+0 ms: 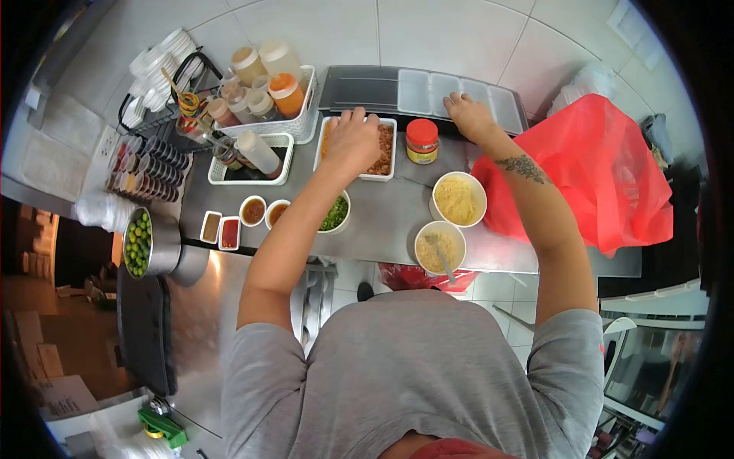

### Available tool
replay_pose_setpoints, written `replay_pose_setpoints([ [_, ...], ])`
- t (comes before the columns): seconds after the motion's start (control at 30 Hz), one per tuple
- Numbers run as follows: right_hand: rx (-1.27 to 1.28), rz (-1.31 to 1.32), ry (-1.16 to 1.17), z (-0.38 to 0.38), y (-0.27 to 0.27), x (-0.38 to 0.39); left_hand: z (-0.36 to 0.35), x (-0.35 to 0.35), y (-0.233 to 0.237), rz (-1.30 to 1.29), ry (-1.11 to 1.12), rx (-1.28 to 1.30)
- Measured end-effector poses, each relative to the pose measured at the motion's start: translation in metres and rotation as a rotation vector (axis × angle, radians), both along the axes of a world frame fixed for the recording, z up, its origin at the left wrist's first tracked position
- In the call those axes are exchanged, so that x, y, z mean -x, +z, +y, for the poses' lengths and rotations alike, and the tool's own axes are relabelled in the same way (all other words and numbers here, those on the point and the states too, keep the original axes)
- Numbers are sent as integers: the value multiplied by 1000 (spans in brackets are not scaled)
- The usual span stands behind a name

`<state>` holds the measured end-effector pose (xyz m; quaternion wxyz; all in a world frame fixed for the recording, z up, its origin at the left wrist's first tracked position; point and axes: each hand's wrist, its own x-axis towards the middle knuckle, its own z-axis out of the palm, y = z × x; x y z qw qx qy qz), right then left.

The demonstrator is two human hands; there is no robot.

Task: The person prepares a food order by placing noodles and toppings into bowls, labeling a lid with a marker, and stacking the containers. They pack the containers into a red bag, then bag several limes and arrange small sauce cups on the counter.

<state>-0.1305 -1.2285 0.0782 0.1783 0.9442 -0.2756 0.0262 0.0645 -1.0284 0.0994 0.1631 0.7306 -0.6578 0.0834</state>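
Observation:
Over the white tray point(388, 170) of brown crumbly food and orange bits, my left hand point(352, 143) reaches down with its fingers bent; what its fingertips hold, if anything, is hidden. My right hand point(468, 116) is at the front edge of the long dark container, by its clear compartments point(430, 92), with fingers curled and their grip unclear. Between my hands stands a red-lidded jar point(422, 141). Nearer to me are a tub of yellow paste point(456, 199), a tub of pale grains point(440, 249) with a spoon in it, and a bowl of chopped greens point(335, 214).
Sauce bottles point(287, 96) fill a white basket at the back left. Small sauce dishes point(229, 232) line the counter's front left, near a metal pot of green limes point(138, 245). A large red plastic bag point(581, 176) covers the right side.

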Motion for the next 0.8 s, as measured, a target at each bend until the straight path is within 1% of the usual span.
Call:
replay_pose_setpoints([
  [0.1,-41,1,43,-9,1,-2,26,-10,7,55,50,29],
  [0.17,-67,31,2,-14,0,-4,49,-23,11,89,95,31],
  [0.27,-133,44,-82,-4,1,-3,87,-38,14,255,122,-16],
  [0.3,-155,38,-115,0,6,-5,100,-39,13,276,93,-43],
  [0.37,-180,-196,3,29,18,-6,126,-34,11,316,31,-95],
  [0.4,-192,-311,64,48,26,-3,135,-25,8,328,36,-113],
  [0.47,-450,-329,128,89,45,14,146,-1,-3,357,53,-151],
  [0.53,-587,-245,161,124,46,41,150,13,-25,204,52,-85],
  [0.57,-660,-181,98,142,52,53,150,17,-37,126,50,-51],
  [0.6,-728,-118,34,157,56,64,148,17,-47,131,43,-108],
  [0.7,-694,-180,62,178,27,95,146,37,-50,59,29,-96],
  [0.8,-538,-181,64,191,8,94,141,61,-52,105,-38,-84],
])
